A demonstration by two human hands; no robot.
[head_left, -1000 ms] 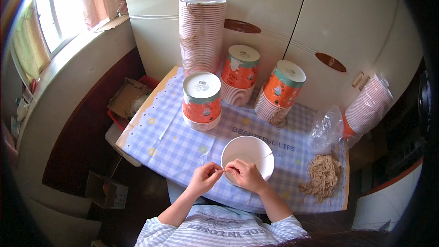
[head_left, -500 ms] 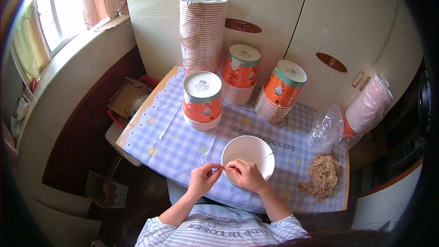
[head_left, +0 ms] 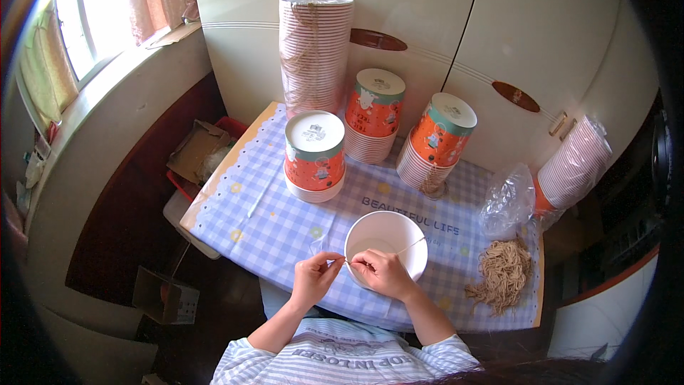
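A white paper bucket [head_left: 387, 222] stands mouth up near the front edge of the table. A thin beige string [head_left: 411, 247] stretches across its mouth to the right rim. At the bucket's left rim my left hand [head_left: 315, 278] pinches what looks like the string's end between thumb and fingertips. Just right of it, my right hand [head_left: 383, 274] reaches over the mouth, fingers closed on the same string. The fingertips nearly meet at the rim, where the exact grip is too small to make out.
A pile of beige strings [head_left: 504, 274] lies at the right, below a clear plastic bag [head_left: 508, 203]. Upturned orange buckets [head_left: 314, 164] stand farther back, beside a tall wrapped stack [head_left: 315, 53]. Another wrapped stack [head_left: 576, 160] leans at the right. A checked cloth [head_left: 242, 203] covers the table.
My fingertips have drawn slightly apart at the bucket's left rim, the left hand shifting a little left. The bucket and other things stay put.
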